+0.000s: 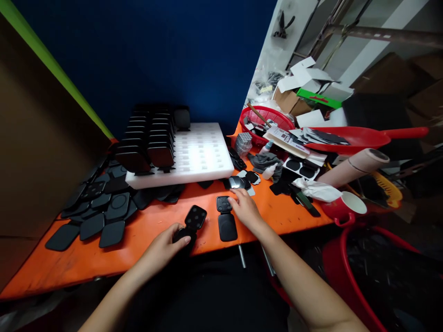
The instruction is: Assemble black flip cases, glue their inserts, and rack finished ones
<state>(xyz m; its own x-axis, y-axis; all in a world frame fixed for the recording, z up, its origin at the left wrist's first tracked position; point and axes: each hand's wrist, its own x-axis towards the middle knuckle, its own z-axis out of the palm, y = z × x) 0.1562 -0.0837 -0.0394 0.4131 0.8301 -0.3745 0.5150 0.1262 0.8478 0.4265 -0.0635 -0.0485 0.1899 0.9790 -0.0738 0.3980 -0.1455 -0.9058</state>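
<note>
My left hand [166, 249] grips the round lower end of a black hinged part [192, 223] at the front edge of the orange table [86, 258]; its square upper plate with holes tilts up and to the right. My right hand [245, 210] lies palm down on the table, fingers stretched toward a second black hinged part [225, 217] lying flat just left of it. Its fingertips touch the small upper square of that part. A shiny dark piece [236, 182] lies just beyond the right hand.
A white foam tray [204, 157] carries rows of upright black parts [148, 138]. Many flat black pads [100, 207] are heaped at the left. At the right stand a red basket [265, 120], a red scoop [356, 137], a red mug [344, 207], a cardboard tube [356, 166] and a red tub [349, 276].
</note>
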